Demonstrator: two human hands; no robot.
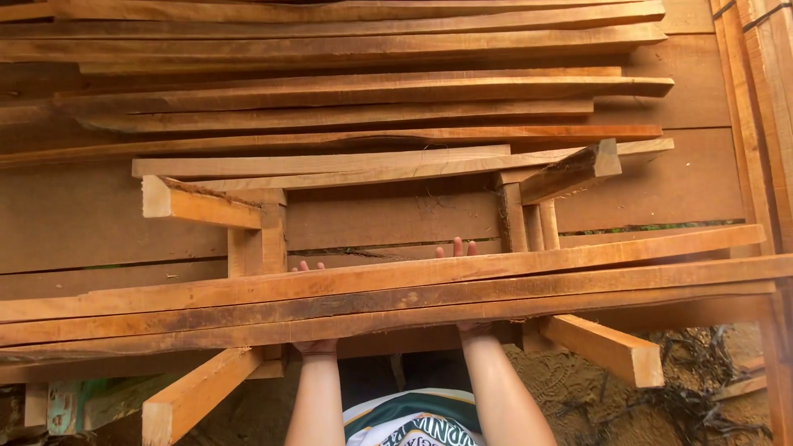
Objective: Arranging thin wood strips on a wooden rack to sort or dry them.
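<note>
Left hand (312,268): we find it reaching under the near planks; only its fingertips show past their far edge. We cannot tell whether it is open or gripping.
Right hand (459,249): we note the same; three fingertips rise beyond the far edge of the near planks, right of the left hand. Its grip is hidden from us.
Forearms: both come up from the near edge of the view and pass beneath the near planks, side by side.
Near planks (396,301): we count about three long rough boards lying edge to edge, running left to right across the near part of the scene, over both hands.
Wooden frame (263,239): we see short posts and angled stubs standing under and just beyond the near planks, between them and the far stack.
Far stack (355,91): many long boards lie piled left to right, well beyond the hands.
Ground (570,388): sawdust-coloured dirt shows near right, below the boards.
</note>
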